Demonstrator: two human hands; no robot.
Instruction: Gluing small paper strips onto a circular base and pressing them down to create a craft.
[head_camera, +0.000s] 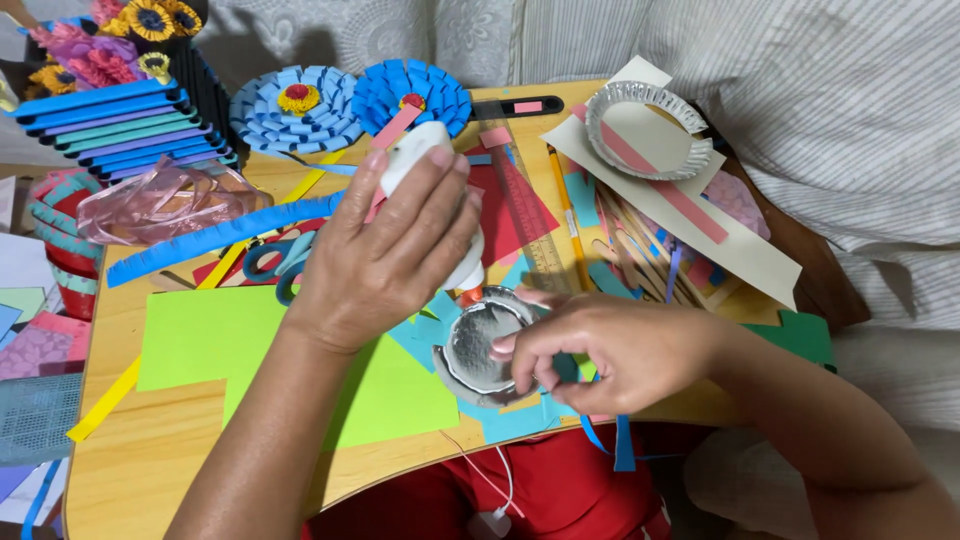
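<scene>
My left hand (385, 250) grips a white glue bottle (420, 150) upside down, its orange nozzle (470, 296) pointing down at the rim of a small silver foil cup (480, 345). My right hand (610, 350) holds that foil cup from its right side, fingers curled on the rim and on a blue paper strip (622, 445) that hangs below. The cup sits over blue and green paper on a small wooden table (150, 460).
Two blue paper rosettes (300, 110) lie at the back, beside a stack of coloured strips (120, 125). Scissors (280, 262), a long blue strip (220, 238), a ruler (530, 220), a pencil (568, 215), a second foil cup (648, 130) on cream paper and green sheets (210, 335) fill the table.
</scene>
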